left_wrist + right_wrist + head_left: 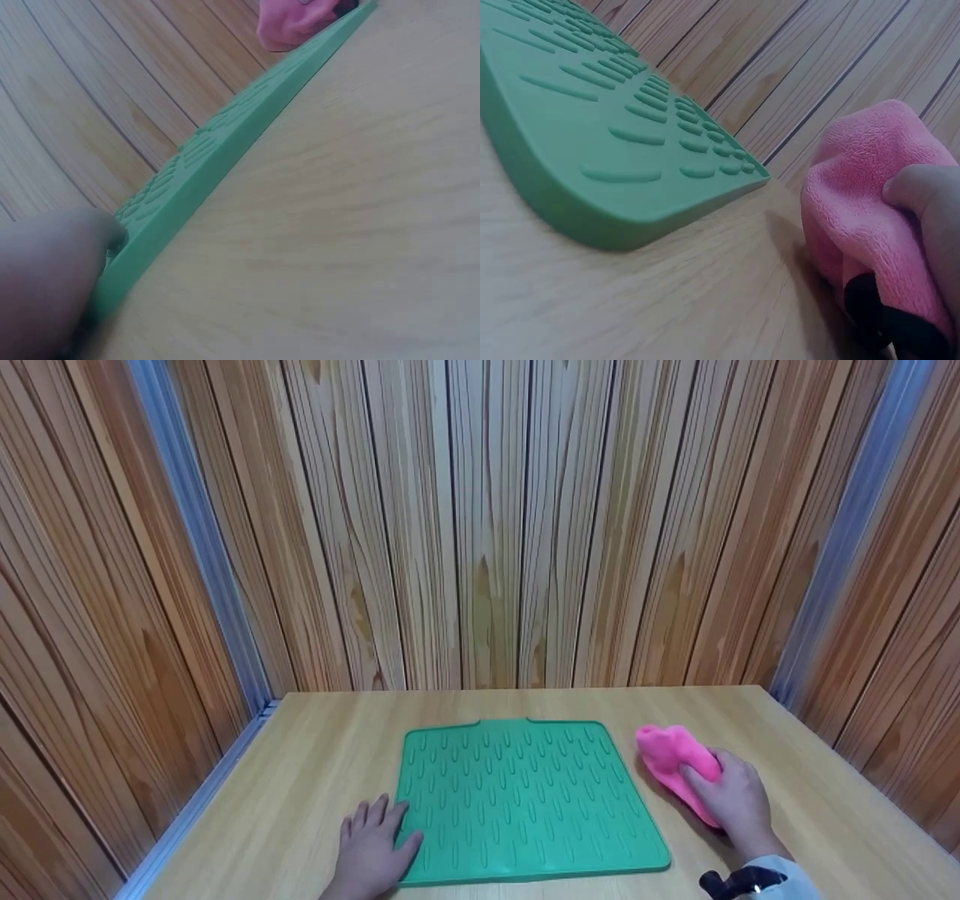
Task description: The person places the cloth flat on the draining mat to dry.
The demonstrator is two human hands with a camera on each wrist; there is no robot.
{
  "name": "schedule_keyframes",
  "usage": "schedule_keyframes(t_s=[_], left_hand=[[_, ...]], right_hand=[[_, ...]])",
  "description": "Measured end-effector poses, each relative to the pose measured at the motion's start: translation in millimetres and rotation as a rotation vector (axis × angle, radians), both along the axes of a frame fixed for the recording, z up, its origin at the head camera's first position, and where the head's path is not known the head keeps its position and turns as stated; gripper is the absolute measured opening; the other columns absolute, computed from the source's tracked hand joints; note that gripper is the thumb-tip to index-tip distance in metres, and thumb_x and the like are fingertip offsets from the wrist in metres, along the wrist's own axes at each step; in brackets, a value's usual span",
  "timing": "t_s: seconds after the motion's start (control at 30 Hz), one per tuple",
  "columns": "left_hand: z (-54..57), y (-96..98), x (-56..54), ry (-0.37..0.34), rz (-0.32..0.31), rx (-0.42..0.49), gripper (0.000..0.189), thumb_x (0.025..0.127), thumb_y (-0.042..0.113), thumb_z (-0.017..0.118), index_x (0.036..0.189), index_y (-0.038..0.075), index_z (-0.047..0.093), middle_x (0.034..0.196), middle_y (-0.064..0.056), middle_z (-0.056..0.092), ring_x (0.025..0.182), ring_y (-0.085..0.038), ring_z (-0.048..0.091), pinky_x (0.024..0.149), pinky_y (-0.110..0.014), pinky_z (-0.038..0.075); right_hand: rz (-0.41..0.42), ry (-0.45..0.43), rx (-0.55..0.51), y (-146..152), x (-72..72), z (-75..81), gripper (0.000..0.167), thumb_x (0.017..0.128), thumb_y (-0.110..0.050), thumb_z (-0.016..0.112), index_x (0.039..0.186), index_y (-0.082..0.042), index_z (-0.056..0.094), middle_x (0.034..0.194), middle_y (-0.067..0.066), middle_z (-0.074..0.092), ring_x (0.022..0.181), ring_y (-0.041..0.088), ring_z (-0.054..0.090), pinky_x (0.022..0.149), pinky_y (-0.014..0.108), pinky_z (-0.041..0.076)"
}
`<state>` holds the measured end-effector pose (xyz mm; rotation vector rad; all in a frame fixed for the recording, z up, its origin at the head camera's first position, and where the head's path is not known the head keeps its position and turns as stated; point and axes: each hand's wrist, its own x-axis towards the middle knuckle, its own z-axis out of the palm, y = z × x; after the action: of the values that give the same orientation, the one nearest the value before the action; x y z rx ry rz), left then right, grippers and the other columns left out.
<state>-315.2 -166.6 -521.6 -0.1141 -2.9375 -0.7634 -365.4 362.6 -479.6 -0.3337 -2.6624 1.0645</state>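
Observation:
A green mat with raised oval ridges [517,810] lies flat on the wooden table, a short tab at its far edge. My left hand [371,847] rests at the mat's near left edge, fingers spread, thumb over the border. In the left wrist view the thumb [67,247] touches the mat's rim. To the right of the mat, my right hand [739,799] grips a bunched pink cloth [675,757], thumb on top. The right wrist view shows the cloth [862,187] fuzzy and folded, with a black strip along its lower part.
The light wood table [322,757] reaches back to a wood-panelled wall [487,525]. Panelled side walls with metal corner posts [202,532] stand left and right. A black strap [742,881] circles the right wrist over a pale sleeve.

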Motion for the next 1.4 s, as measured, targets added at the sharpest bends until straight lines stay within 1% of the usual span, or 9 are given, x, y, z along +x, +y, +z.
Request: schedule_keyframes(t_s=[0.27, 0.47, 0.7, 0.93, 1.1, 1.4], left_hand=[[-1.1, 0.2, -0.6, 0.003, -0.001, -0.005, 0.065, 0.096, 0.054, 0.059, 0.147, 0.013, 0.053, 0.158, -0.022, 0.036, 0.146, -0.053, 0.021, 0.112, -0.075, 0.01], [-0.2, -0.5, -0.5, -0.003, 0.001, -0.006, 0.066, 0.096, 0.055, 0.058, 0.147, 0.014, 0.053, 0.158, -0.022, 0.036, 0.146, -0.053, 0.021, 0.112, -0.075, 0.01], [0.1, 0.6, 1.8, 0.011, -0.009, -0.002, 0.065, 0.097, 0.053, 0.058, 0.147, 0.012, 0.052, 0.157, -0.024, 0.036, 0.145, -0.054, 0.021, 0.112, -0.076, 0.01], [1.2, 0.0, 0.0, -0.011, 0.001, -0.007, 0.066, 0.096, 0.054, 0.058, 0.148, 0.013, 0.052, 0.158, -0.023, 0.035, 0.146, -0.053, 0.021, 0.112, -0.075, 0.009], [1.8, -0.8, -0.8, -0.024, 0.007, -0.014, 0.067, 0.096, 0.056, 0.057, 0.149, 0.014, 0.051, 0.159, -0.022, 0.034, 0.146, -0.053, 0.02, 0.112, -0.075, 0.008], [3.0, 0.7, -0.7, -0.034, 0.01, -0.007, 0.067, 0.096, 0.056, 0.057, 0.149, 0.014, 0.051, 0.159, -0.022, 0.034, 0.146, -0.053, 0.019, 0.113, -0.075, 0.008]], right_hand=[[0.005, -0.01, -0.018, -4.0, 1.4, 5.4, 0.087, 0.092, -0.059, 0.064, 0.145, 0.006, 0.043, 0.129, 0.029, 0.053, 0.111, 0.042, 0.05, 0.099, 0.061, 0.043], [0.024, 0.002, -0.036, -8.6, 1.4, 9.0, 0.087, 0.092, -0.06, 0.064, 0.146, 0.005, 0.044, 0.131, 0.028, 0.054, 0.113, 0.042, 0.05, 0.1, 0.061, 0.043], [0.026, 0.037, 0.005, -13.4, 3.6, 11.1, 0.085, 0.092, -0.06, 0.064, 0.143, 0.006, 0.046, 0.126, 0.028, 0.055, 0.109, 0.041, 0.05, 0.096, 0.059, 0.045], [0.034, 0.028, -0.021, -19.8, 5.8, 17.2, 0.087, 0.09, -0.064, 0.064, 0.145, 0.001, 0.046, 0.126, 0.024, 0.055, 0.11, 0.039, 0.049, 0.094, 0.056, 0.047], [0.041, 0.042, -0.02, -25.1, 6.5, 18.9, 0.087, 0.089, -0.064, 0.064, 0.145, 0.001, 0.047, 0.128, 0.024, 0.055, 0.112, 0.039, 0.049, 0.095, 0.056, 0.047], [0.044, 0.05, -0.017, -33.8, 9.1, 21.5, 0.087, 0.089, -0.066, 0.064, 0.144, 0.0, 0.048, 0.126, 0.023, 0.055, 0.112, 0.039, 0.047, 0.093, 0.055, 0.046]])
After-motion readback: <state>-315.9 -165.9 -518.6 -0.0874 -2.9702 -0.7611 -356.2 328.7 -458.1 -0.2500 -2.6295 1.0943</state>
